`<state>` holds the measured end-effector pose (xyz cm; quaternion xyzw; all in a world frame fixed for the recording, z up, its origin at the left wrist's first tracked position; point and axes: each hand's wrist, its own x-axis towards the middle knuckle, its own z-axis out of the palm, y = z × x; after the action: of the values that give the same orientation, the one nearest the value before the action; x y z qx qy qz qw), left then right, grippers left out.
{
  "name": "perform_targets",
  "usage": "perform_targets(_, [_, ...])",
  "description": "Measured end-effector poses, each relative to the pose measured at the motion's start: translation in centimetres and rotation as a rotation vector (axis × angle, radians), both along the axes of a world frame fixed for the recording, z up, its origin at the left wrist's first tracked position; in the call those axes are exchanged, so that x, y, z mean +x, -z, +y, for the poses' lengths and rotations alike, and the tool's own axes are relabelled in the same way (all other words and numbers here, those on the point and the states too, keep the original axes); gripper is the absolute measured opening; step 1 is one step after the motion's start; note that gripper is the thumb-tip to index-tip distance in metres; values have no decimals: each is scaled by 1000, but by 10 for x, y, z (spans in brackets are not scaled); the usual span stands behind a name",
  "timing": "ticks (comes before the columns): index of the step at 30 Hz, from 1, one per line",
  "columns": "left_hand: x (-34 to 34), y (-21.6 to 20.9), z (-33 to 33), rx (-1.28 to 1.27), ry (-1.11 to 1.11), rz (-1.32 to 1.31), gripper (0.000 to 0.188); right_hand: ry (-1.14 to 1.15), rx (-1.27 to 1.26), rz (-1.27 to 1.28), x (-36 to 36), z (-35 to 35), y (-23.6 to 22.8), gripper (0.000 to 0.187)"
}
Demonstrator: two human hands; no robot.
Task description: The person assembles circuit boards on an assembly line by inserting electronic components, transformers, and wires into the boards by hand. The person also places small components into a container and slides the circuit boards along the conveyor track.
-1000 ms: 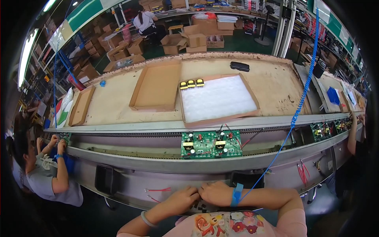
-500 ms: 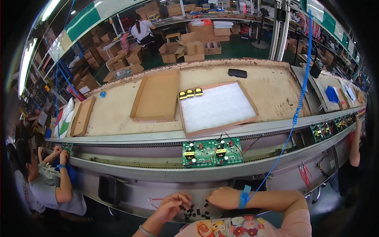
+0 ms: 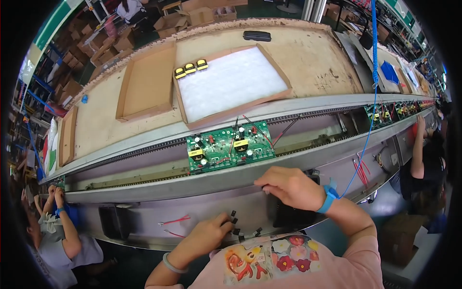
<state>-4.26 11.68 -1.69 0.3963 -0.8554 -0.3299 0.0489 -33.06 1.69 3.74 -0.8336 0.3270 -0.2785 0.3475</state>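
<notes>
The right hand (image 3: 292, 188) is rising from the small black parts (image 3: 236, 231) on the grey shelf (image 3: 147, 216) toward the green board (image 3: 219, 148), seemingly pinching one, so carrying is starting, while the left hand (image 3: 208, 234) is curling nearby, its grip hidden.

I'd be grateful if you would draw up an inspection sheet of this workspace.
Surface: grey metal ledge along the conveyor.
Job's things: small black components loose beside the left hand; green circuit boards on the conveyor.
Clutter: red wires on the ledge; beyond, a cardboard tray and three yellow-and-black transformers by a white foam sheet.
Hands: left at the components; right hand by a black bin, fingers pinched, any part held too small to tell.
Cables: blue coiled cord leading down to a blue wrist strap.
Surroundings: co-workers on both sides; cardboard boxes behind.
</notes>
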Motion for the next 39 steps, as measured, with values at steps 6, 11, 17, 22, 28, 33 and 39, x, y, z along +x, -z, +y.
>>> perform_targets(6, [-9,10,-1,-176,13,14,17,288,-196,18,-18,-22,0,18])
perform_targets(11, [-20,-3,2,275,-474,391,5,362,-268,65,-23,-35,21,19])
perform_targets(17, [-22,-20,-9,529,-655,586,17,332,-355,107,-23,-41,27,17])
perform_targets(22, [-22,-18,-16,433,-555,589,23,309,-363,105,-24,-45,32,18])
perform_targets(28, [-31,-30,-23,436,-590,554,26,285,-383,133,-25,-51,32,18])
perform_targets(33, [-26,-18,-21,473,-655,549,28,265,-398,138,-26,-50,31,19])
perform_targets(39, [-33,-23,-30,151,-546,498,27,251,-413,141,-26,-46,36,20])
